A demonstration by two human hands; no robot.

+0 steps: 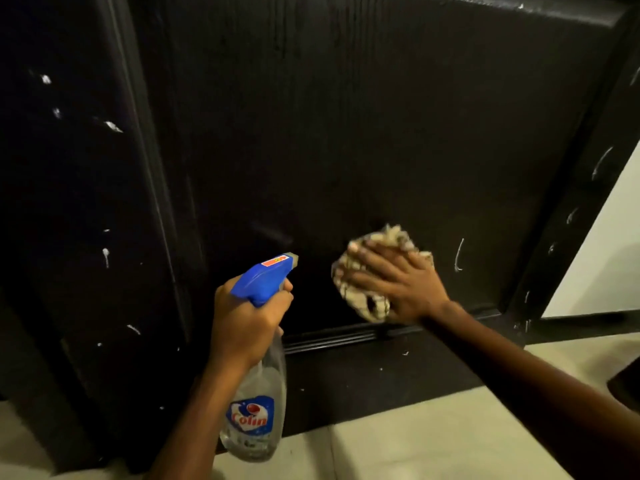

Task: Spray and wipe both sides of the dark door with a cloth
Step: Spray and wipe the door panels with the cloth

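Head view: left hand (242, 320) around spray bottle (258, 403), right hand (398, 282) flat on largely hidden cloth (393, 237) against dark door (346, 116).

Pale floor tiles (433, 445) lie below a white wall (602, 265).

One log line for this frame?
step: wipe | left hand: holds spray bottle | right hand: presses cloth flat on door

Spray bottle (254, 407): blue label w/ red "Colin" brand. Red sticker (275, 261) on blue trigger head, text unreadable.
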